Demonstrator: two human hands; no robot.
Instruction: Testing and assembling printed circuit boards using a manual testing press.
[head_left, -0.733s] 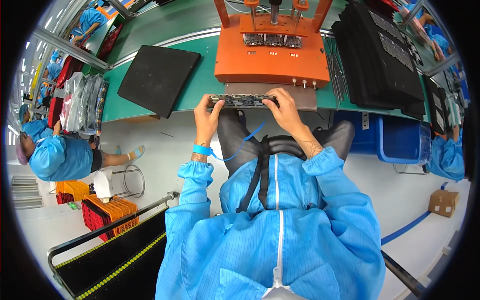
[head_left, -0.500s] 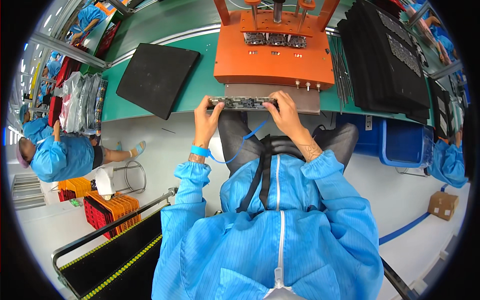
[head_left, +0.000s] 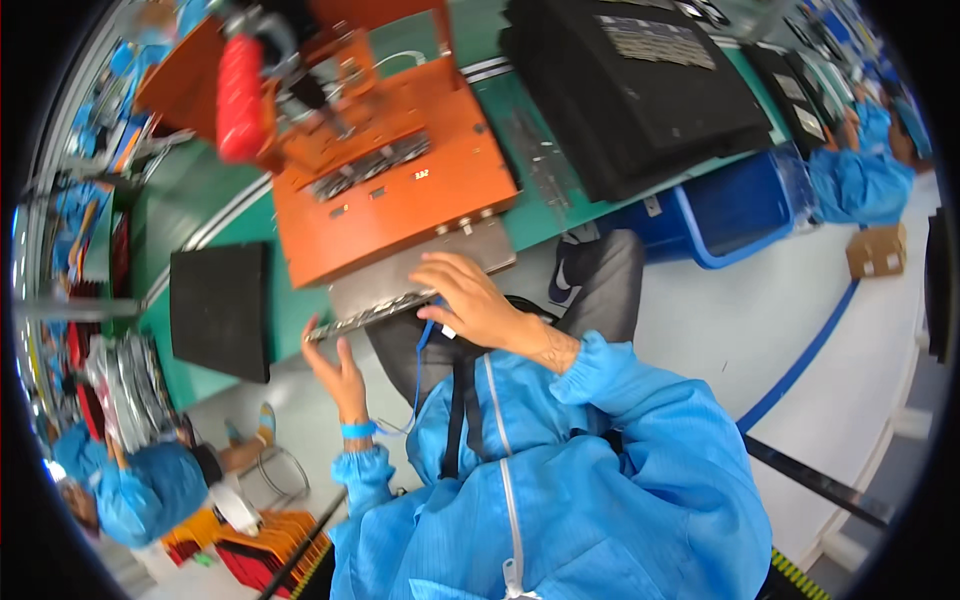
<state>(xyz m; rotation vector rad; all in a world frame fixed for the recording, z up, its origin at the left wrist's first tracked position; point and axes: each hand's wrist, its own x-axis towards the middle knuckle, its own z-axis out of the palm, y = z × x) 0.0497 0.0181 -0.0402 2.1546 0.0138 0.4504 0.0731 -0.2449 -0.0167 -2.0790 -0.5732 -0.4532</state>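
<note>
A narrow circuit board strip [head_left: 368, 316], thin and edge-on, tilts up toward the right between my hands over my lap. My left hand [head_left: 338, 378] is at its left end, forefinger against the tip and thumb beneath, with a blue wrist strap below. My right hand [head_left: 478, 308] grips the right end, fingers over the top and thumb under it. Just beyond the strip is the grey plate [head_left: 465, 245] in front of an orange press fixture [head_left: 400, 215]. Small metallic modules [head_left: 370, 167] sit under the press's upper plate. The strip's face is hidden.
A black foam sheet [head_left: 220, 310] lies on the green bench to the left. Thin rods [head_left: 540, 160] and stacked black foam trays [head_left: 640, 110] are to the right. Below them is a blue bin [head_left: 735, 215]. A red handle [head_left: 240, 100] rises at the press. A co-worker [head_left: 150, 490] sits left.
My view has turned and shifted, so the press appears further left. The strip has gone from level and facing me to edge-on and slanted, and my right hand has moved over its end.
</note>
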